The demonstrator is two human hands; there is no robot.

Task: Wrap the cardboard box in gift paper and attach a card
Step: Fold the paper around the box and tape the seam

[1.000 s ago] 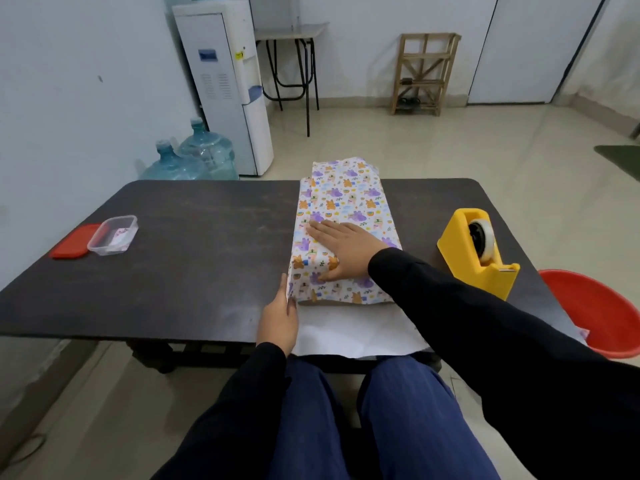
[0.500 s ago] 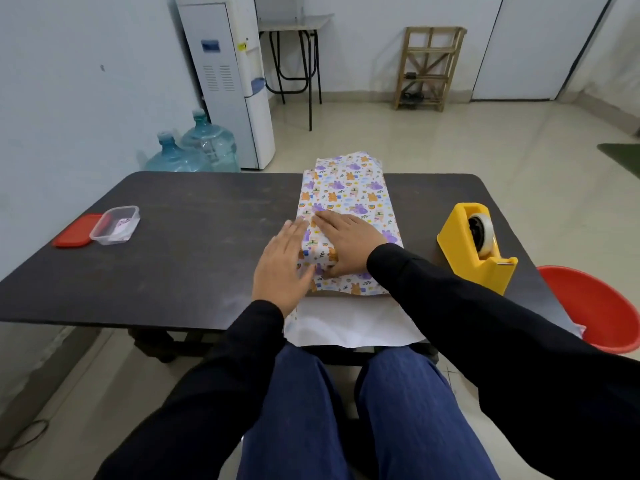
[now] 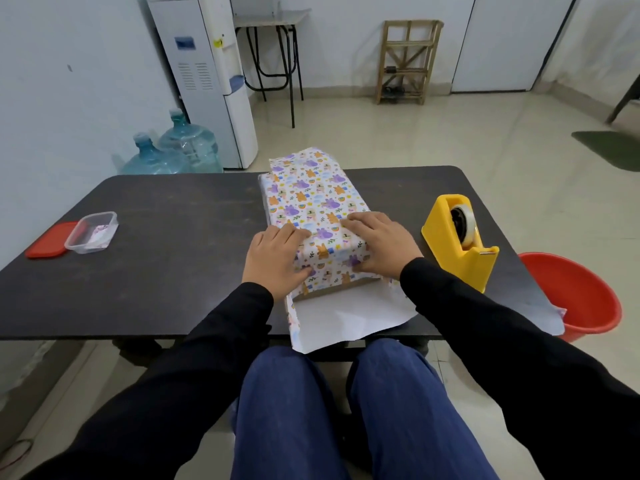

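Head view: the cardboard box [image 3: 341,288] sits in the middle of the bench [image 3: 173,254] under gift paper [image 3: 308,188], while the left hand [image 3: 277,261] and right hand [image 3: 377,244], fingers nearly flat and thumbs on its near face, press its near corners, seemingly to crease the paper before the loose flap is folded up.

Left hand [image 3: 273,259], right hand [image 3: 379,242] pressing gift paper [image 3: 311,192] over cardboard box [image 3: 336,289] near end; yellow tape dispenser [image 3: 457,237] at right.

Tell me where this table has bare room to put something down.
Widest bare patch: table between the plastic container and the wrapped box. Smaller one: far right corner behind the tape dispenser. Crowded: near edge, where the left hand and right hand press the box and the paper flap overhangs.
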